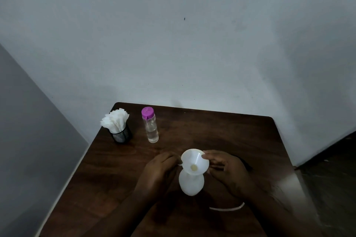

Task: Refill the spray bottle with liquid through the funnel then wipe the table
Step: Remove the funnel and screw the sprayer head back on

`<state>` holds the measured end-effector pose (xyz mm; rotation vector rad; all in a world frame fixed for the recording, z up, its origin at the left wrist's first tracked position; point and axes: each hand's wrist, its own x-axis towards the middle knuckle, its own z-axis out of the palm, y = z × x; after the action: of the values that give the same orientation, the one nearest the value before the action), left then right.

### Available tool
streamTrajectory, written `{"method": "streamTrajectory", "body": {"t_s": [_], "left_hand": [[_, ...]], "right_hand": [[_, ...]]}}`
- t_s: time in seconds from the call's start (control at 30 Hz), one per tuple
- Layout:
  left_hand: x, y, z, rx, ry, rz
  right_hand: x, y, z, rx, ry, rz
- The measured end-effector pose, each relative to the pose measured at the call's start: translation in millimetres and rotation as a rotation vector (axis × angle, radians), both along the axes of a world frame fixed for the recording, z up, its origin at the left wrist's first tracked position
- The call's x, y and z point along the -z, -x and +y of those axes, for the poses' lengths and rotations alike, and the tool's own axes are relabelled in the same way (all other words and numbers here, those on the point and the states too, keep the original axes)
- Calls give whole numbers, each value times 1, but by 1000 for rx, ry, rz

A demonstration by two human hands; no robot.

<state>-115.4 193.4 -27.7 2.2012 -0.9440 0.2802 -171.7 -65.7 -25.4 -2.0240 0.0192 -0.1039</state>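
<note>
A white spray bottle body [191, 183] stands upright on the dark wooden table [240, 136], its spray head off. A white funnel [195, 161] sits in its neck. My left hand [160, 167] is at the funnel's left side by the bottle neck. My right hand [227, 169] pinches the funnel's right rim between thumb and fingers. A clear bottle with a purple cap [150, 124], partly filled with clear liquid, stands capped at the back left. Behind my right wrist lies a thin white tube [227, 208], probably the sprayer's dip tube; the spray head itself is hidden.
A black mesh cup holding white paper napkins [117, 127] stands at the table's back left corner, next to the purple-capped bottle. A pale wall runs right behind the table. The table's left edge drops off to a grey floor.
</note>
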Motion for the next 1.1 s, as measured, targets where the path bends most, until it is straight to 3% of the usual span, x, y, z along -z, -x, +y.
{"method": "streamTrajectory", "body": {"t_s": [0.43,0.57,0.8,0.93,1.1], "left_hand": [[0,-1,-4,-47,61,47],[0,-11,-8,-85,142,91],[6,-42,-24,-189,106,186],[7,-64,-38,-255,180,351],[29,-93,-52,-339,280,688]], "right_hand": [[-1,-2,2,-21,65,-48],[-2,-10,2,25,-77,22],[-2,-37,5,155,-296,108],[10,-62,4,267,-330,108],[45,-98,4,395,-330,254]]}}
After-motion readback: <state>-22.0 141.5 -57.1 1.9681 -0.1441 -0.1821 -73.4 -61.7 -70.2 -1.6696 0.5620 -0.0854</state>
